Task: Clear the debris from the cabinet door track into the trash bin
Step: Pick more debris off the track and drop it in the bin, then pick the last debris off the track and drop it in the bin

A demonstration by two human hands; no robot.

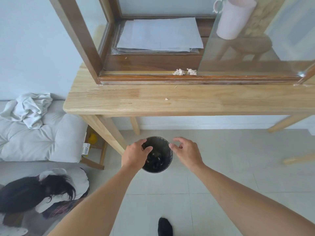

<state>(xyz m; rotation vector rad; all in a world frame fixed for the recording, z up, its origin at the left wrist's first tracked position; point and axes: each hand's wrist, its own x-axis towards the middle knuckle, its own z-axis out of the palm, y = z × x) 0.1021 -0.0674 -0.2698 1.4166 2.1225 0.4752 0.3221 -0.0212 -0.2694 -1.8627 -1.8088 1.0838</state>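
Two crumpled pale paper wads point(184, 72) lie in the wooden cabinet door track point(144, 76), just left of the sliding glass door point(247, 53). A small crumb point(166, 99) rests on the light wooden table point(119, 99) below it. On the tiled floor stands a round dark trash bin point(157, 165) with scraps inside. My left hand point(136, 155) hovers over the bin's left rim, fingers curled and apart. My right hand point(186, 151) hovers over its right rim, fingers spread. I see nothing held in either hand.
A stack of papers point(160, 34) lies inside the cabinet, and a pink mug point(233, 17) shows behind the glass. A padded white seat point(42, 133) with a crumpled cloth point(29, 106) is at the left. Table legs point(109, 133) stand near the bin. A dark sock point(165, 226) is at the bottom.
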